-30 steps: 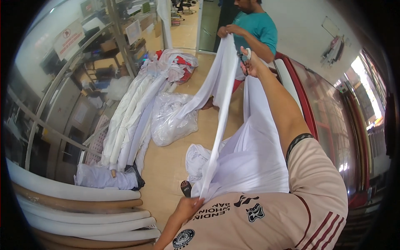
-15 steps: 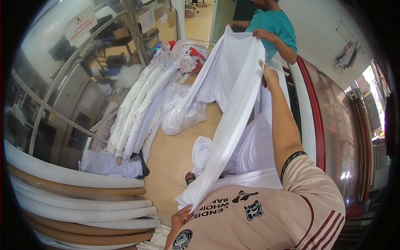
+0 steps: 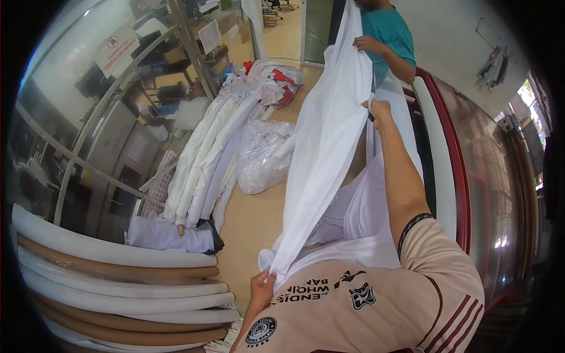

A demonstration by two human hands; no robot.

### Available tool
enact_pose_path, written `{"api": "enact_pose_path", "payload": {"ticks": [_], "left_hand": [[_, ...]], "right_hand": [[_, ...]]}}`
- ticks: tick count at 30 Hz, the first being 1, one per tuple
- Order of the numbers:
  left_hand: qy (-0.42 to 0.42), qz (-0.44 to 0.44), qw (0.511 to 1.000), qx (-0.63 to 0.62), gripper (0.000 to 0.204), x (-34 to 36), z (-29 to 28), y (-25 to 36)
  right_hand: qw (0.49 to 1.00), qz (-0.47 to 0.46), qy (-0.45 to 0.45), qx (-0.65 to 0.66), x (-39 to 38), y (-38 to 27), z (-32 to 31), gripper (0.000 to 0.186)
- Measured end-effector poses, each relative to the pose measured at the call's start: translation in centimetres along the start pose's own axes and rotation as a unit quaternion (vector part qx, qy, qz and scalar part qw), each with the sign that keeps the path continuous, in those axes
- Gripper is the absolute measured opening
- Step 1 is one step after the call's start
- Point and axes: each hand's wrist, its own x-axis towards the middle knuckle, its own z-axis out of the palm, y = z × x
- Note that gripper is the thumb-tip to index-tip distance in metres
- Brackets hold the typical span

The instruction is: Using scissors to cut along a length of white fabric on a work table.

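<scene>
A long white fabric [image 3: 329, 141] stretches taut on a slant from a person in a teal shirt [image 3: 389, 35] down to my body. My left hand [image 3: 262, 286], low at the front, is closed on the fabric's near end. Far out along the fabric's right edge, my right hand [image 3: 379, 110] is closed round a small dark tool, possibly scissors, that mostly hides in the fingers. The other person's hand [image 3: 368, 45] holds the far part of the fabric. More white fabric [image 3: 371, 212] hangs in loose folds under my right arm.
White fabric rolls [image 3: 203, 153] lie on the floor at the left, beside a clear plastic bag [image 3: 263, 156]. A red and white cloth heap [image 3: 276, 79] sits beyond. Thick white and brown rolls [image 3: 118, 282] are stacked at lower left. A red-edged glass panel [image 3: 462, 176] stands at right.
The fabric has gone from a sagging, open drape to a narrower, tauter band. The other person has shifted right and raised the far end. My left hand has moved slightly up and right.
</scene>
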Motion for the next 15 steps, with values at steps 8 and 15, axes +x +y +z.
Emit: {"api": "enact_pose_path", "payload": {"ticks": [8, 15], "left_hand": [[-0.084, 0.033, 0.945, -0.313, 0.039, 11.5, 3.5, 7.7], [-0.119, 0.122, 0.983, -0.064, 0.050, 18.3, 12.8, 20.5]], "right_hand": [[0.994, 0.069, -0.078, 0.023, -13.0, 0.5, -4.4, 0.020], [0.984, 0.090, -0.113, 0.102, -22.2, 1.0, -7.7, 0.019]]}}
